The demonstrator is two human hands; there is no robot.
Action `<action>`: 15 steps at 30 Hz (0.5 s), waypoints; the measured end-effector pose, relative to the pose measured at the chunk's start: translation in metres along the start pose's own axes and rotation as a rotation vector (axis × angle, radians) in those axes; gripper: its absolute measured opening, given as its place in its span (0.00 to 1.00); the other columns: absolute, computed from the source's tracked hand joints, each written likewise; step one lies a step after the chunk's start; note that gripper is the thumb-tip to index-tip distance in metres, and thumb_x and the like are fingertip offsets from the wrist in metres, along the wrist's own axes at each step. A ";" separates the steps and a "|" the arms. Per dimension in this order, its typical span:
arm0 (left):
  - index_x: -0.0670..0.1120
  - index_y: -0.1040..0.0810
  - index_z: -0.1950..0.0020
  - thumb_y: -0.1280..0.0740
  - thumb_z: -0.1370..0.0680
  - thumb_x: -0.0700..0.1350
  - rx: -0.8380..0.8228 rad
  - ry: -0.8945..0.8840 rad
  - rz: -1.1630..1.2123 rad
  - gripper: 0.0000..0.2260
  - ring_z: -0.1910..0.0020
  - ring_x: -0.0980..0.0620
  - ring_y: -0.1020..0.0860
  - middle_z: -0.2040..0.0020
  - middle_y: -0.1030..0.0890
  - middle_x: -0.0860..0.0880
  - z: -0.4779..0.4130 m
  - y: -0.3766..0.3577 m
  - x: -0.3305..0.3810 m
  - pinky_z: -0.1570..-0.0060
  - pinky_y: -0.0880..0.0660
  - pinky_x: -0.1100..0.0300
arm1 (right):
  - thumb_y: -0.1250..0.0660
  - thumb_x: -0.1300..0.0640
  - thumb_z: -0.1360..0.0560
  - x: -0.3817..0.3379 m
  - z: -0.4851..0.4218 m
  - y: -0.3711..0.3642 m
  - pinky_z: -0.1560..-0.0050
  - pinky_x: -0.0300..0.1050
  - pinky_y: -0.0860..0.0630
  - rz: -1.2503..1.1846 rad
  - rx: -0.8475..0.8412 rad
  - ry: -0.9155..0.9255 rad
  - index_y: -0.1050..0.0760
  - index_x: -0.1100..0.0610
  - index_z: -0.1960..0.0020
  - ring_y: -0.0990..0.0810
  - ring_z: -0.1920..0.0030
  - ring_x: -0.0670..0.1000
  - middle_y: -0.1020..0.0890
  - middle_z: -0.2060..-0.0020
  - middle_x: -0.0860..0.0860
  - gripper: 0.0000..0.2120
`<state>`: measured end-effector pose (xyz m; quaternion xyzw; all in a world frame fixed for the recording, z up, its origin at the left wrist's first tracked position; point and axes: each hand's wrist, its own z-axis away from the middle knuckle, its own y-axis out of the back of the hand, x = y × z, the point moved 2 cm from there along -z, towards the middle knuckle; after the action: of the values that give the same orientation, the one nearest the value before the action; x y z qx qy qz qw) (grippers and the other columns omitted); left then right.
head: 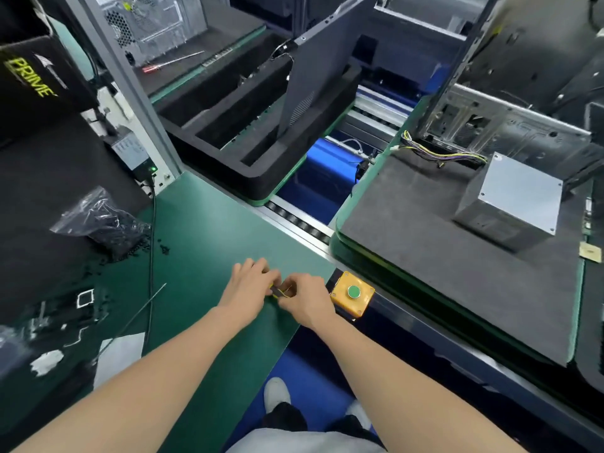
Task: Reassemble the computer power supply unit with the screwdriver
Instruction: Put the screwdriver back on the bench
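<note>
The grey metal power supply unit stands on a dark foam pad at the right, its coloured cables trailing toward an open computer case. On the green mat my left hand and my right hand meet over a small black and yellow tool, most of it hidden by my fingers. Both hands have fingers curled round it. A thin metal shaft lies on the mat to the left.
A yellow box with a green button sits just right of my right hand. A bag of black screws lies at the left with loose ones around it. A black foam tray holds a panel beyond the conveyor. A red-handled screwdriver lies far back.
</note>
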<state>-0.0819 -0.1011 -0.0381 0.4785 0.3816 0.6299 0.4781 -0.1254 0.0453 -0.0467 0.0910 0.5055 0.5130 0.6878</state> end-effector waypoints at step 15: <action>0.50 0.26 0.43 0.35 0.24 0.34 -0.157 0.097 -0.011 0.14 0.48 0.46 0.29 0.46 0.32 0.49 0.003 -0.001 -0.015 0.55 0.32 0.54 | 0.27 0.56 0.24 -0.004 0.004 -0.032 0.49 0.52 0.17 -0.051 -0.024 0.000 0.19 0.52 0.41 0.17 0.50 0.54 0.15 0.50 0.49 0.12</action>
<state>-0.0773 -0.1149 -0.0420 0.4061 0.3564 0.6777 0.4988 -0.1030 0.0289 -0.0627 0.0699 0.5017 0.5014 0.7014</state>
